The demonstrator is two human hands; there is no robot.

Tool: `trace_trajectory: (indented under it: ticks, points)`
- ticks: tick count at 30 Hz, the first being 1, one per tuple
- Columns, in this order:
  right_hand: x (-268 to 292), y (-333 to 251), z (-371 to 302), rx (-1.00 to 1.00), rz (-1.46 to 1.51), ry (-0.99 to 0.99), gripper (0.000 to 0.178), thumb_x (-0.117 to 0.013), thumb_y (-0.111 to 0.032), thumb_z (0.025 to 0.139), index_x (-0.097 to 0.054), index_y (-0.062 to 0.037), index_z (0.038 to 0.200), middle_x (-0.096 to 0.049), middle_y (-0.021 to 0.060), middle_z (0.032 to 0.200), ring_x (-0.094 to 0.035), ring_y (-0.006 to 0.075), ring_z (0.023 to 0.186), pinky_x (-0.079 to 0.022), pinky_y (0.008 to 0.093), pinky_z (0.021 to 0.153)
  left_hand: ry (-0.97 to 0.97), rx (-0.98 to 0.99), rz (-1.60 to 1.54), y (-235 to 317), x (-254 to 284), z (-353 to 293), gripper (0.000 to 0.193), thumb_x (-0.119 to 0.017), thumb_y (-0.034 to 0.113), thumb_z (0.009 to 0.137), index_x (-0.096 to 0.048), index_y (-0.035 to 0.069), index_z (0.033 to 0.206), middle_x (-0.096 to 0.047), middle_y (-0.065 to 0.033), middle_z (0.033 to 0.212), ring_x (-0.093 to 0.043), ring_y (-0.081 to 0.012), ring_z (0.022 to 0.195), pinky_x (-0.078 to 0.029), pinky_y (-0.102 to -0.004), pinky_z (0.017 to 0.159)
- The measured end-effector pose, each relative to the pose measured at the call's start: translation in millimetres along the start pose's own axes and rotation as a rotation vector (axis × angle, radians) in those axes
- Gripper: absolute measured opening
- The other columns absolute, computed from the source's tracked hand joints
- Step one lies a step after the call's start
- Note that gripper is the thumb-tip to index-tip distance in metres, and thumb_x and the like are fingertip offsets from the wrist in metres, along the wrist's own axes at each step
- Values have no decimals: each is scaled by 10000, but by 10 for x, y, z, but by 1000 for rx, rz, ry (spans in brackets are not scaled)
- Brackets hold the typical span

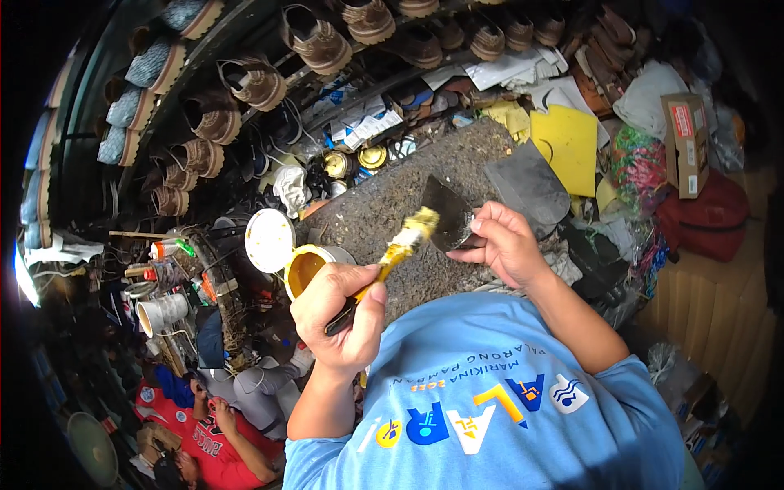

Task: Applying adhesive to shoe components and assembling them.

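Observation:
My left hand point(341, 317) is wrapped round the dark handle of a glue brush point(406, 238), its bristles thickly coated in yellowish paste. The brush tip is close to a thin black piece of sheet material point(443, 214); whether they touch I cannot tell. That piece is pinched at its edge between the thumb and fingers of my right hand point(510, 249). Just beyond my left hand stands a tub point(333, 255) with amber glue inside, partly hidden by the hand. A smeared white lid point(269, 240) lies beside the tub.
A rough, crusted work surface point(367, 196) lies under my hands. Dark grey sheet point(527, 181) and yellow sheet point(565, 147) are at its right. Rows of shoes point(317, 41) line the far racks. At lower left sits another person in red point(216, 433). Open tins point(372, 156) stand behind.

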State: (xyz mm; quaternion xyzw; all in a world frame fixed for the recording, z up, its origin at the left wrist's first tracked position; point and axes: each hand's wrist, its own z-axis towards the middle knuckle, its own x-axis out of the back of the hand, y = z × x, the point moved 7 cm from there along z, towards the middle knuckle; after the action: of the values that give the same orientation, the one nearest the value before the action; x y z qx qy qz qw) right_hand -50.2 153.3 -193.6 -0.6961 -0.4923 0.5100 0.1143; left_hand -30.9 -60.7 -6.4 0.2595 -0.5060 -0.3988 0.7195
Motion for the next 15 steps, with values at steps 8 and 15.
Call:
trace_trajectory:
  ticks: [8, 15]
  points:
    - [-291, -452, -49, 157, 374, -224, 58, -499, -60, 989, -523, -52, 937, -699, 151, 1154, -708, 263, 1082, -573, 482, 1005, -97, -97, -184, 141, -7, 123, 188, -704, 27, 740, -710, -92, 886, -675, -157, 752, -634, -229, 642, -494, -325, 642]
    - [-257, -807, -131, 321, 436, -287, 69, -525, -80, 955, -561, -30, 986, -684, 196, 1239, -661, 296, 1199, -492, 486, 1106, -37, -52, -112, -32, 321, -191, 167, -721, 53, 735, -718, -61, 857, -665, -142, 719, -627, -234, 602, -478, -314, 582]
